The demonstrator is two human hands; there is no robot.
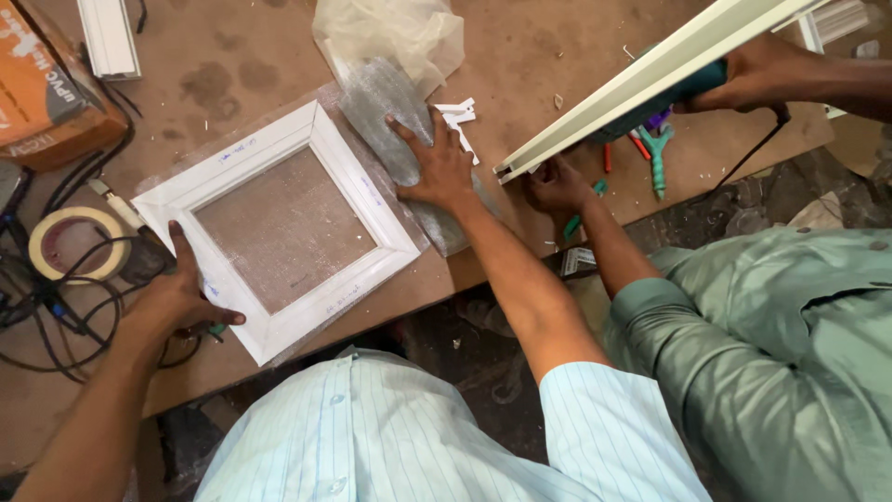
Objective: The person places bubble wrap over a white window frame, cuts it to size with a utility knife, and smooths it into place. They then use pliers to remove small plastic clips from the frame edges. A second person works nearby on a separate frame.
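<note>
Head cam shows the left hand [177, 297] spread open, pressing the white square frame's [279, 228] corner near the workbench's [557, 56] front edge, while the right hand [441, 167] lies flat and open on a grey sheet [386, 102] beside it.

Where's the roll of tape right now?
In the head view, the roll of tape lies on the workbench at far left, among black cables, just left of the white square frame and above the left hand.
</note>
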